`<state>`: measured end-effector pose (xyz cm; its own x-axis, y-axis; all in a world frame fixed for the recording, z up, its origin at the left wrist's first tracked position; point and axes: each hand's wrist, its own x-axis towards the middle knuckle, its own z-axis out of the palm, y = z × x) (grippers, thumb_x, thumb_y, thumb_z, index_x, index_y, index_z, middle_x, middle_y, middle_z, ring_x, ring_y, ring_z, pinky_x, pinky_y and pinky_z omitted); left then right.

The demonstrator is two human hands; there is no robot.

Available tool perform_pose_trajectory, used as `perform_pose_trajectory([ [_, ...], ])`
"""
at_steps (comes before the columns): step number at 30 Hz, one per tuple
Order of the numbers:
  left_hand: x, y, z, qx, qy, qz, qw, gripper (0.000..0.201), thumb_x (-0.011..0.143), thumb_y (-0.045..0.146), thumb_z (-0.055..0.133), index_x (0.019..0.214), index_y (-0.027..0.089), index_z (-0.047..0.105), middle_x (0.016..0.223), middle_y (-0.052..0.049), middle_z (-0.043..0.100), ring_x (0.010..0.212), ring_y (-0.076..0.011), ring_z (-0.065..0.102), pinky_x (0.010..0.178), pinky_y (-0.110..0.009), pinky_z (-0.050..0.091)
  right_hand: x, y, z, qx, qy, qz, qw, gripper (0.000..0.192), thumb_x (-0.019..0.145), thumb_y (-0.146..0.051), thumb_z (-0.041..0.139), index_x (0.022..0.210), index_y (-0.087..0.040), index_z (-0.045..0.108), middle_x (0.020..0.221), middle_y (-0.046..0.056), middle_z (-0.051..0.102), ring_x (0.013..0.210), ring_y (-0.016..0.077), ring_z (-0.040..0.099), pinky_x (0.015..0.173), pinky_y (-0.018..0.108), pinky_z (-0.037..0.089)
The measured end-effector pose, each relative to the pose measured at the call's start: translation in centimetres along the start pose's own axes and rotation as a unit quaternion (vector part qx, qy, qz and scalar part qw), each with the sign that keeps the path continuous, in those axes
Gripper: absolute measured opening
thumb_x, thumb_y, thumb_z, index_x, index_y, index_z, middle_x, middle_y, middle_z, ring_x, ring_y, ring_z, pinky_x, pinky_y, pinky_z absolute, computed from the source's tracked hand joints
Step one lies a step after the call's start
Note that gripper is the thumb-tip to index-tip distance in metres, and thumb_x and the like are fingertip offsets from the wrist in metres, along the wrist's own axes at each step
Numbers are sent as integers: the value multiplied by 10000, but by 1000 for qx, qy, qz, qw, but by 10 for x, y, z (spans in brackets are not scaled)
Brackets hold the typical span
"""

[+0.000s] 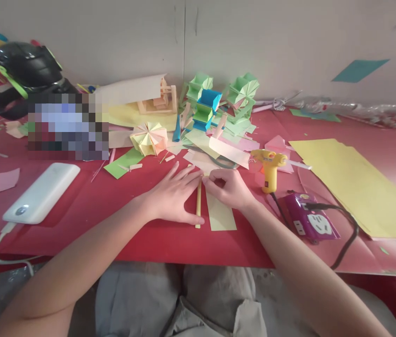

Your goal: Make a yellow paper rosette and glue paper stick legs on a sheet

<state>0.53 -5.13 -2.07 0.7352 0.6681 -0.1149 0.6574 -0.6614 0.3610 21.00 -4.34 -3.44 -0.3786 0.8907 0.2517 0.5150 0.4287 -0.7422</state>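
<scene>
Pressing left hand flat, pinching with right hand, rolling paper tube lying twelve-to-six between them, beside yellow strip.

a pale yellow paper strip is lying flat on the red table, its long side running toward the table's near edge. a thin rolled paper stick of the same colour is lying just beside its left edge, parallel to it.

At the red table, my left hand lies flat beside a rolled paper stick while my right hand pinches a yellow strip left of the glue gun.
</scene>
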Motion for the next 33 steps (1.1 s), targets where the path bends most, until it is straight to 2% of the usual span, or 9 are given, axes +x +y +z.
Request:
perform_pose_trajectory([
  [5,0,1,-1,16,-11,-3,1000,1136,752,841,509,1579,114,230,1667,-136,200,1555,-335,68,1253,-519,-35,3,3,-6,-29,-19,4,999,323,846,-290,539,558,-194,429,551,-33,404,555,101,332,543,272,296],
  [8,0,1,-2,20,-16,-6,1000,1151,749,857,489,1582,107,226,1671,-134,181,1555,-334,64,1256,-507,-45,4,10,-13,-35,-21,10,999,189,809,-264,563,639,-181,572,617,-11,530,588,115,431,579,271,349],
  [10,0,-1,0,22,-8,0,1000,1149,746,871,469,1585,126,227,1672,-124,184,1554,-334,72,1257,-502,-43,3,17,-17,-43,-1,9,999,101,773,-235,576,738,-175,649,708,11,601,628,128,484,616,273,390],
  [13,0,-3,2,24,1,7,1000,1152,733,884,466,1590,155,222,1672,-108,193,1554,-331,80,1256,-508,-41,2,26,-21,-83,29,20,996,155,749,-239,589,840,-174,697,811,34,616,655,139,508,657,290,428],
  [19,1,-5,2,26,-5,-3,1000,1167,714,891,487,1587,160,230,1673,-97,194,1557,-309,70,1252,-519,-52,-2,28,-25,-152,5,68,986,338,735,-414,712,978,-181,698,958,72,591,778,193,576,754,344,479],
  [23,2,-5,2,27,-2,1,1000,1166,709,886,501,1583,161,240,1668,-109,213,1555,-321,77,1248,-532,-56,-4,28,-26,-169,-7,73,983,436,720,-505,746,1005,-182,680,977,76,585,839,216,580,770,354,475],
  [29,-1,-5,2,18,11,4,1000,1149,717,846,545,1586,168,219,1665,-135,211,1552,-334,88,1244,-537,-48,-3,30,-25,-155,-8,62,986,425,717,-515,755,967,-181,674,923,59,578,772,191,555,733,336,455],
  [33,-4,-4,0,5,17,-3,1000,1186,687,862,567,1586,176,211,1663,-152,210,1549,-350,98,1245,-545,-14,-2,27,-24,-170,-5,64,983,372,719,-458,756,957,-186,669,925,65,572,837,219,566,753,347,456],
])
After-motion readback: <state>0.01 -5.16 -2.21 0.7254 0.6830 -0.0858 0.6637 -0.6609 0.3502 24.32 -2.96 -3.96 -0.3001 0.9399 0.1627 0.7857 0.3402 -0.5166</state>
